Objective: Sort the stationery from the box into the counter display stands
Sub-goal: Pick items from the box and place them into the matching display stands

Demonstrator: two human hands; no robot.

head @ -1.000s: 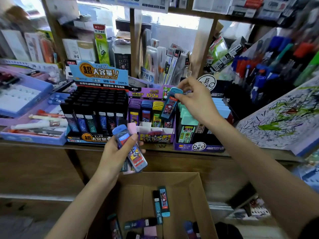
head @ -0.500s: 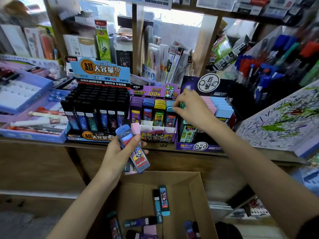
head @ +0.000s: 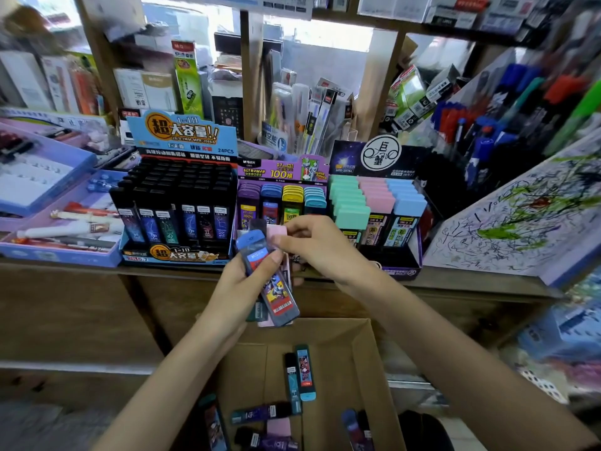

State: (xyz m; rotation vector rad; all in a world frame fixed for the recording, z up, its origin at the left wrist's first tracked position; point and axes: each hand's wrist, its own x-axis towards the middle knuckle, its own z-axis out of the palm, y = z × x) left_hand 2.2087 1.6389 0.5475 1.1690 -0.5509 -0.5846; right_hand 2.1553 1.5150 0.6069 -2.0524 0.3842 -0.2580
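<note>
- A cardboard box point(head: 370, 369) sits open below the counter, nearest the camera; loose lead cases point(head: 305, 372) lie scattered on its floor, some flat, some crossing each other.
- Above the box, the left hand point(head: 240, 288) grips a bundle of cases, fingers curled round them, thumb pressed on the blue-capped case point(head: 270, 281) on top.
- The right hand point(head: 320, 249) meets the bundle from the right, thumb and forefinger pinching a pink-capped case point(head: 276, 234) at its top end.
- On the wooden counter point(head: 81, 271) behind the hands stand three displays side by side: a black stand point(head: 179, 203) at left, a purple stand point(head: 281, 190) in the middle, a pastel stand point(head: 377, 206) at right, all packed with upright cases.
- A scribbled test pad point(head: 520, 216) leans at far right.
</note>
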